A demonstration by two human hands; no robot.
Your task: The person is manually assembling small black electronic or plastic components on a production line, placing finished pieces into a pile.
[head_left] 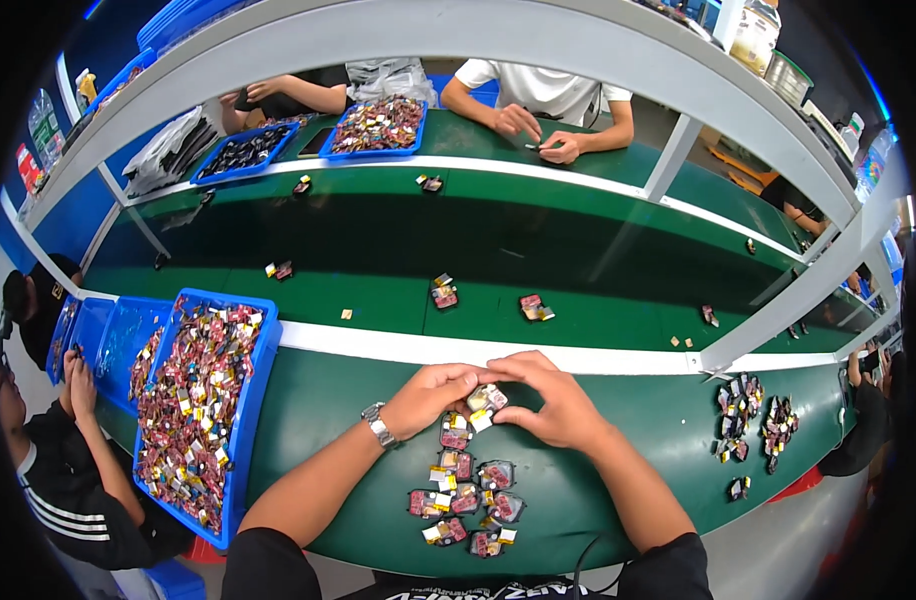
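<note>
Between my hands is a small electronic assembly with a pale face and a white-and-yellow tab. My left hand, with a metal-band watch on its wrist, is closed on its left side by thumb and fingers. From the right, my right hand pinches it with bent fingers and thumb. Just below lie several similar black-cased assemblies with red inner parts and white-and-yellow tabs, grouped on the green table. One of them is right under my left hand.
A blue tray heaped with red, white and yellow parts stands to my left. More assemblies lie in clusters at right. Beyond a white rail, a green belt carries scattered pieces. Co-workers sit opposite and at both sides. A grey frame spans overhead.
</note>
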